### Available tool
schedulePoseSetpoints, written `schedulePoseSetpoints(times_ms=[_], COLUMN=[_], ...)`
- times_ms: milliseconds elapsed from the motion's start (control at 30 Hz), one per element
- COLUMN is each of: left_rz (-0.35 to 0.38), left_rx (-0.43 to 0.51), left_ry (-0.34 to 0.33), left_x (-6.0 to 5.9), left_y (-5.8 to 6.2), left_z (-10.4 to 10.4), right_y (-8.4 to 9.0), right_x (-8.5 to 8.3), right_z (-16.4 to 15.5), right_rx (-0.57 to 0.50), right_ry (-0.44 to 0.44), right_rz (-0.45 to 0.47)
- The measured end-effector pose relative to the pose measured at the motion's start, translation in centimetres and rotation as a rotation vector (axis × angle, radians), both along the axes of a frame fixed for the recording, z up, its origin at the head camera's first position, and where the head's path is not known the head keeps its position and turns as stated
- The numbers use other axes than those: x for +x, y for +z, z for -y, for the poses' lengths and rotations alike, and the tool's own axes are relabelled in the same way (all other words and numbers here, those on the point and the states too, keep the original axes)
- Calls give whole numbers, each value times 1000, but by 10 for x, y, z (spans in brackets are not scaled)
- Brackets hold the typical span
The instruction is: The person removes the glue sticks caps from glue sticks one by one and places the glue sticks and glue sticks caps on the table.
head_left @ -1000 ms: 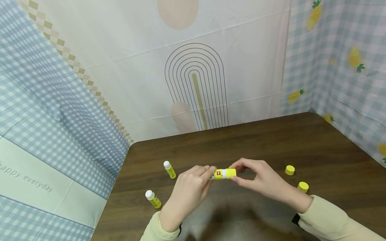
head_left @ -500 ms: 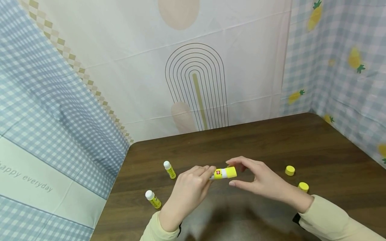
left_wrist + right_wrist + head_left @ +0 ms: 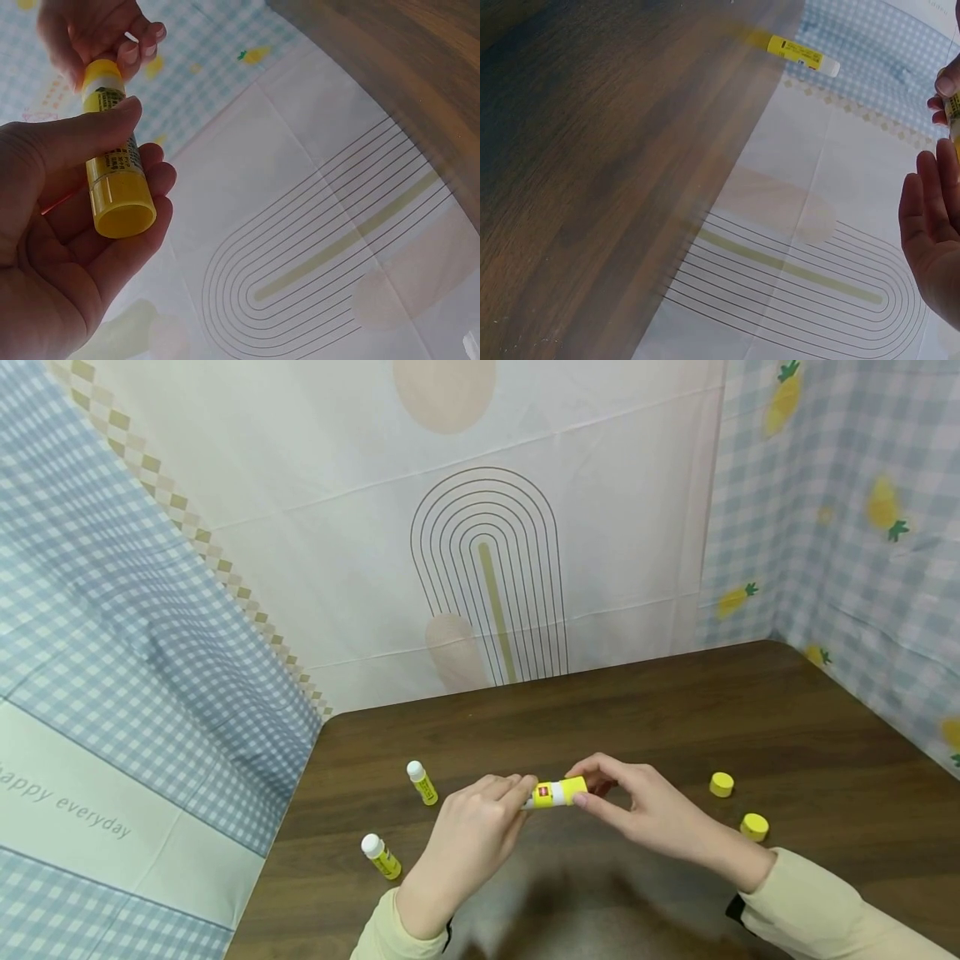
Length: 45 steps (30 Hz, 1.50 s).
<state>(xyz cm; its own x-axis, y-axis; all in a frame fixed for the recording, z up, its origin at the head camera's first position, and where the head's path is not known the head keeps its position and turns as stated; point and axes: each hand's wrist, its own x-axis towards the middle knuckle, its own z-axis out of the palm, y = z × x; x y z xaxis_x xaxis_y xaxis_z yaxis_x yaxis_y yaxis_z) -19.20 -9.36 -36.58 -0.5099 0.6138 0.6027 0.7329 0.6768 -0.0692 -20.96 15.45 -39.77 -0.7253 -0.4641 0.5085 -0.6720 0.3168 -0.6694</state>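
Between both hands' fingers [image 3: 525, 789], glue stick [image 3: 558, 792]

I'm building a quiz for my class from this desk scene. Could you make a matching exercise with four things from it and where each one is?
Things:
1. capped yellow plastic glue stick
2. two uncapped yellow glue sticks with white tips
3. two loose round yellow caps
4. arch-patterned cream backdrop cloth

Places:
A. on the dark wooden table, on the right hand side
B. behind the table
C. held between the left hand and the right hand
D. on the table, on the left hand side

Pairs: 1-C, 2-D, 3-A, 4-B
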Motion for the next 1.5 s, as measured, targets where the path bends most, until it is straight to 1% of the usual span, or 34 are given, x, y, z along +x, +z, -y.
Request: schedulePoseSetpoints(times_ms=[133, 233, 333, 500, 600, 733, 833, 1000, 1333, 1500], left_rz=[7, 16, 17, -4, -14, -14, -9, -9, -2, -6], left_rx=[-2, -6, -11, -20, -24, -26, -29, -25, -17, -13], left_ry=[2, 3, 6, 16, 19, 18, 14, 12, 8, 15], left_x=[0, 1, 1, 1, 1, 0, 0, 0, 0, 0], left_y=[0, 0, 0, 1, 1, 0, 0, -1, -3, -4], left_z=[0, 0, 0, 0, 0, 0, 0, 0, 1, 3], right_y=[0, -1, -1, -2, -2, -2, -2, -3, -3, -3], right_x=[2, 3, 3, 3, 1, 0, -1, -2, -3, -2], right_z=[0, -1, -1, -1, -2, -4, -5, -6, -6, -9], right_rx=[-3, -9, -21, -28, -18, -20, -28, -41, -38, -33], right_ry=[-6, 2, 11, 9, 8, 34, 56, 69, 55, 34], right_rz=[12, 0, -43, -145, -175, -202, -201, -168, -172, -172])
